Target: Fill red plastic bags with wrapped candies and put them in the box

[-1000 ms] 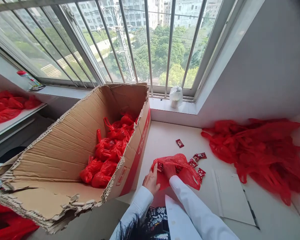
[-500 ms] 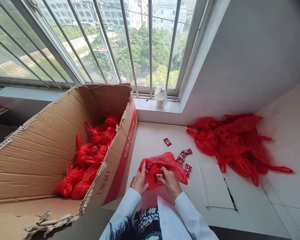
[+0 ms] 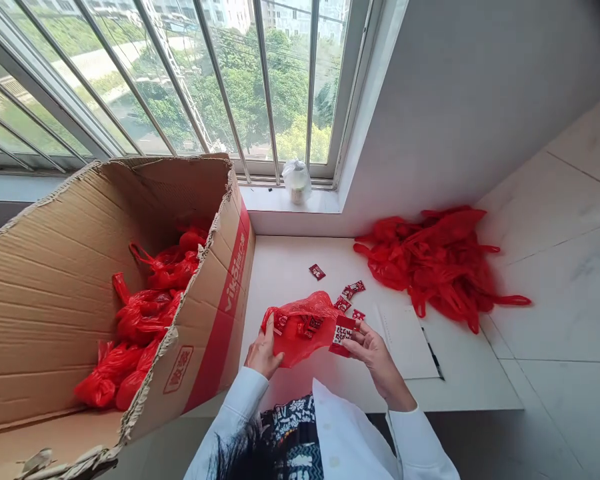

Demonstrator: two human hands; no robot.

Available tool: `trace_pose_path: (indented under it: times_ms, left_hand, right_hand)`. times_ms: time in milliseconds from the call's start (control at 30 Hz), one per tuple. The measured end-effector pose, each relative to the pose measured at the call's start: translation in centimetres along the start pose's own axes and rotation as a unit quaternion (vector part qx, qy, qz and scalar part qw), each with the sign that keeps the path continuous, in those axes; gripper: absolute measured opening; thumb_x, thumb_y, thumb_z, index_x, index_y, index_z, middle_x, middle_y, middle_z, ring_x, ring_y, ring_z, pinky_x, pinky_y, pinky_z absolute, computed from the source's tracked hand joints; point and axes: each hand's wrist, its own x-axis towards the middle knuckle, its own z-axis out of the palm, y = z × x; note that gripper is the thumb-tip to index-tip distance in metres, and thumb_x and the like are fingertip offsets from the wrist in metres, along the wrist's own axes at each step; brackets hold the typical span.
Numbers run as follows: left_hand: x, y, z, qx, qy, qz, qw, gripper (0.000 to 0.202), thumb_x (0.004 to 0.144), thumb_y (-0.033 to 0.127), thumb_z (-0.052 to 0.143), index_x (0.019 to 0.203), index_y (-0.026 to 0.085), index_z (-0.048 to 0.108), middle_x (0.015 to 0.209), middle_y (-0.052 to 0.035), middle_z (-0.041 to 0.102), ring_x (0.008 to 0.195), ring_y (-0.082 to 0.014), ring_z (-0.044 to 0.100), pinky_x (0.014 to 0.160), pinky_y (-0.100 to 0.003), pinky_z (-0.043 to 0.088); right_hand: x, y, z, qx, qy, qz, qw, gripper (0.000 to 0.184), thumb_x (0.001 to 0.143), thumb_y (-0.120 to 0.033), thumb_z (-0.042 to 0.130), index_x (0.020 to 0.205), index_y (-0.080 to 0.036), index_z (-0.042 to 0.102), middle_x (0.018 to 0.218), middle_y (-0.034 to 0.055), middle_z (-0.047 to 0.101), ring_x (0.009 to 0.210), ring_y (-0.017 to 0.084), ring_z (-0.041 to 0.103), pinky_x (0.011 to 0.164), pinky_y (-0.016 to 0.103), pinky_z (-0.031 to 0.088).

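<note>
My left hand (image 3: 263, 353) grips the left edge of a red plastic bag (image 3: 300, 350), which lies open on the white table. Inside the bag sit several small red packets (image 3: 310, 325). Between the thumb and fingers of my right hand (image 3: 373, 353) is a larger red packet with a white printed panel (image 3: 343, 333), raised just off the bag's right side. Beyond the bag lie several small dark-red packets (image 3: 343, 304), with a single packet (image 3: 317, 272) farther back.
At left stands a big cardboard box (image 3: 220, 300) holding several tied red bags (image 3: 147, 317). A heap of red plastic bags (image 3: 430, 257) is against the wall, near a sheet of paper (image 3: 407, 343) and a black pen (image 3: 433, 353). A wrapped white item (image 3: 297, 183) rests on the windowsill.
My right hand has come out of the bag to the right, now with the red packet in its fingers. My left hand stays on the bag's edge. The view has shifted right.
</note>
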Motion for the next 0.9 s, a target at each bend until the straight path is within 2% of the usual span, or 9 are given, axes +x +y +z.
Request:
trace_pose_path:
  times_ms: [100,200,333,433,533,600,667,767,900]
  left_hand:
    - [-0.3,0.2,0.0,-0.007,0.004,-0.002,1.0,0.091,0.071,0.015,0.058,0.145,0.013,0.004,0.137,-0.0186,0.042,0.114,-0.0306,0.054,0.092,-0.036,0.044]
    - [-0.8,0.1,0.1,-0.018,0.015,-0.01,1.0,0.092,0.07,0.013,0.058,0.145,0.016,0.005,0.135,-0.0164,0.043,0.118,-0.0289,0.05,0.095,-0.035,0.041]
    - [-1.1,-0.6,0.3,-0.015,-0.001,-0.026,1.0,0.089,0.07,0.013,0.057,0.144,0.013,0.008,0.135,-0.019,0.042,0.118,-0.0297,0.051,0.094,-0.036,0.042]
    - [-1.1,-0.8,0.4,-0.024,-0.006,-0.02,0.999,0.089,0.07,0.012,0.057,0.145,0.014,0.009,0.134,-0.0185,0.043,0.12,-0.0294,0.049,0.094,-0.036,0.042]
    - [-1.2,-0.4,0.3,-0.028,0.001,-0.021,0.999,0.09,0.069,0.01,0.057,0.145,0.014,0.009,0.133,-0.0179,0.044,0.118,-0.0299,0.051,0.094,-0.036,0.042]
    - [-1.3,-0.1,0.1,-0.029,0.003,-0.023,0.999,0.091,0.068,0.01,0.058,0.145,0.013,0.01,0.134,-0.018,0.043,0.115,-0.0306,0.052,0.094,-0.036,0.042]
    - [-1.4,0.2,-0.1,-0.031,0.002,-0.023,0.999,0.092,0.067,0.01,0.058,0.145,0.014,0.01,0.137,-0.0182,0.041,0.115,-0.0311,0.053,0.095,-0.036,0.042]
    - [-1.6,0.3,-0.1,-0.032,-0.003,-0.032,0.999,0.092,0.067,0.009,0.059,0.145,0.014,0.01,0.138,-0.0192,0.039,0.116,-0.0323,0.051,0.096,-0.038,0.041]
    - [-1.5,0.2,0.1,-0.028,-0.003,-0.027,0.999,0.091,0.067,0.008,0.059,0.145,0.014,0.012,0.139,-0.019,0.037,0.116,-0.0324,0.052,0.096,-0.038,0.041]
  right_hand:
    - [0.2,-0.1,0.4,-0.011,-0.027,0.004,1.0,0.05,0.072,-0.036,0.071,0.115,-0.018,0.053,0.107,0.0094,0.067,0.096,0.023,0.063,0.081,0.037,0.05]
    - [0.7,0.7,-0.5,-0.005,-0.012,0.02,1.0,0.048,0.072,-0.035,0.071,0.115,-0.019,0.056,0.106,0.0076,0.068,0.094,0.02,0.063,0.078,0.031,0.05]
    - [2.2,2.2,-3.8,0.067,0.078,0.049,0.993,0.049,0.069,-0.029,0.074,0.114,-0.025,0.057,0.101,0.0006,0.07,0.081,0.012,0.065,0.067,0.021,0.049]
    - [3.7,3.9,-6.9,0.169,0.159,0.065,0.97,0.036,0.064,-0.024,0.076,0.098,-0.026,0.063,0.088,-0.0033,0.071,0.073,0.01,0.065,0.059,0.018,0.048]
    - [4.9,6.9,-9.4,0.21,0.224,0.084,0.948,0.02,0.063,-0.02,0.073,0.08,-0.022,0.063,0.073,-0.0026,0.07,0.066,0.012,0.065,0.053,0.02,0.048]
    - [5.1,9.4,-10.3,0.214,0.263,0.117,0.934,0.016,0.061,-0.016,0.071,0.073,-0.021,0.062,0.063,-0.0028,0.068,0.056,0.011,0.063,0.049,0.02,0.048]
    - [5.0,11.9,-10.5,0.221,0.282,0.148,0.922,0.017,0.059,-0.013,0.071,0.07,-0.02,0.06,0.058,-0.0036,0.066,0.05,0.01,0.06,0.047,0.019,0.047]
    - [4.6,14.5,-9.9,0.231,0.248,0.173,0.925,0.023,0.055,-0.017,0.075,0.072,-0.019,0.06,0.062,-0.0027,0.068,0.052,0.01,0.061,0.049,0.02,0.049]
    - [5.3,14.5,-8.7,0.199,0.23,0.148,0.941,0.028,0.053,-0.02,0.075,0.075,-0.019,0.058,0.062,-0.0034,0.067,0.054,0.011,0.061,0.05,0.02,0.049]
